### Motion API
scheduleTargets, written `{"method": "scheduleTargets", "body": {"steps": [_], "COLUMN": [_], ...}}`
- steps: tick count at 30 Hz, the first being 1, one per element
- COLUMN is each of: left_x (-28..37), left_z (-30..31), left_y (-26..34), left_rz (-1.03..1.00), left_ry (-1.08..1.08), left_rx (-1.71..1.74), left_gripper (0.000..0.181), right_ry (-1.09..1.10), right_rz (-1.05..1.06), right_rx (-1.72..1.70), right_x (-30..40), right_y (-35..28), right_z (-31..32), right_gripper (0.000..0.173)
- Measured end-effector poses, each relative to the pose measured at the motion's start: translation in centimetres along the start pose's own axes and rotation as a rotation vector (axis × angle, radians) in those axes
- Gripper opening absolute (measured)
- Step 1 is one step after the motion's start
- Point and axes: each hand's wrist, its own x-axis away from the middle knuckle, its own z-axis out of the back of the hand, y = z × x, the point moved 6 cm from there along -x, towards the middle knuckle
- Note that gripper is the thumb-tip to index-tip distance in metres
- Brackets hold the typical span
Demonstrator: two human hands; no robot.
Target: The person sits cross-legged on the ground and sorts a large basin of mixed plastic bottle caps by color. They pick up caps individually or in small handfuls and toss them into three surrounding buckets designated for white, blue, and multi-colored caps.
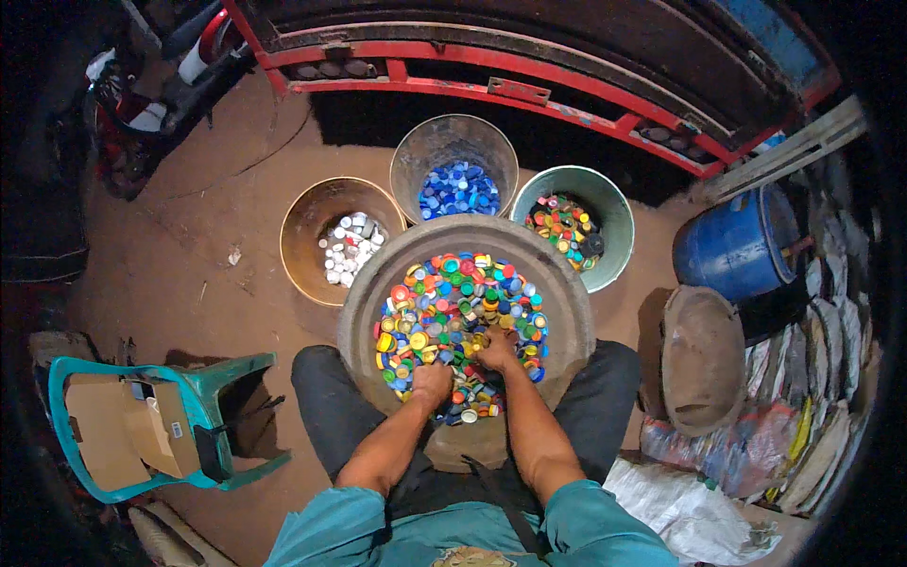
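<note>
Between my knees stands a wide round basin (574, 319) with a heap of plastic bottle caps (419, 340) in many colours. My left hand (432, 383) is at the near left part of the heap, its fingers curled down among the caps; what they hold is hidden. To the right, my right hand (498, 349) reaches into the caps with bent fingers beside yellow ones, and its grip is unclear. Beyond the basin, a tan bucket (297, 262) holds white caps (345, 266), a grey bucket (411, 159) blue caps (459, 190), and a pale green bucket (620, 248) mixed, mostly red, orange and yellow caps (560, 225).
A teal plastic chair (244, 368) with an open cardboard box (106, 439) is at the left. A red metal frame (453, 53) crosses the far side. On the right are a blue barrel (723, 244), an oval tub (701, 361), stacked sacks (825, 354) and a white sack (673, 503).
</note>
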Motion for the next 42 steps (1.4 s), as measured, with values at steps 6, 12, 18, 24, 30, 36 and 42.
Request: {"method": "scheduleTargets", "body": {"steps": [6,12,18,24,30,36,42], "left_x": [0.7,0.6,0.8,-2.4,-0.5,-1.0,-1.2], "left_z": [3.2,4.2,4.9,-1.0,-0.6,-2.6,-2.4], "left_y": [-3.1,-6.4,-5.8,-2.8,0.0,-0.6,-1.3], "left_rz": [0.166,0.280,0.207,0.111,0.166,0.148,0.283], "left_ry": [-0.042,0.123,0.276,-0.069,-0.172,-0.067,-0.115], "left_rx": [0.430,0.648,0.920,0.499,0.200,0.181,0.232], "left_gripper": [0.034,0.039,0.014,0.032,0.032,0.026,0.029], "right_ry": [-0.178,-0.054,-0.087,-0.303,-0.791,-1.129,-0.820], "right_rz": [0.074,0.156,0.105,0.076,0.175,0.417,0.358], "right_rx": [0.248,0.546,0.394,-0.505,-1.208,-1.353,-1.108], "right_x": [3.0,5.2,4.9,1.0,5.8,9.1,8.0], "right_y": [-1.0,-4.3,-3.7,0.5,-9.9,-16.3,-15.0], "right_z": [-3.3,-4.2,-3.2,-2.9,2.6,6.4,6.6], "right_gripper": [0.042,0.045,0.039,0.028,0.036,0.060,0.027]}}
